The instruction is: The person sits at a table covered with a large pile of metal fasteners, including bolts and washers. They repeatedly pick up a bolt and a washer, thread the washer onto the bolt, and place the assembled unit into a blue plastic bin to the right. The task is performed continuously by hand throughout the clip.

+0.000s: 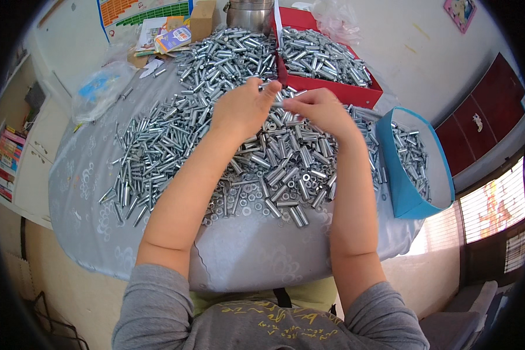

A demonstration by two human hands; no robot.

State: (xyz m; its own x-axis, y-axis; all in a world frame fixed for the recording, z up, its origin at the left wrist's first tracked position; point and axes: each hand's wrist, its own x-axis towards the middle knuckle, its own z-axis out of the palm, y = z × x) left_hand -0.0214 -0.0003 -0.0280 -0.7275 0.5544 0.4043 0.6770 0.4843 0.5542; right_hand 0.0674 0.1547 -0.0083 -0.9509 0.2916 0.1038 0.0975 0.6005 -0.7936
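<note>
Over the middle of the heap, my left hand [243, 111] and my right hand [325, 114] meet at a slim metal bolt [278, 105]. The fingertips of my right hand pinch one end. The other end runs into my left hand, whose thumb points up and whose other fingers are mostly hidden. Beneath and around both hands lie silver metal sleeves [286, 172]. Long thin bolts [151, 149] spread to the left, and loose washers [248, 198] are scattered at the near side of the heap.
A red box [338, 84] full of metal fasteners stands at the back, beside another pile [219, 52] and a steel pot [249, 14]. On the right is a blue box [417, 204] with more metal pieces. A plastic bag [102, 87] and papers [157, 35] lie back left on the grey tablecloth [157, 256].
</note>
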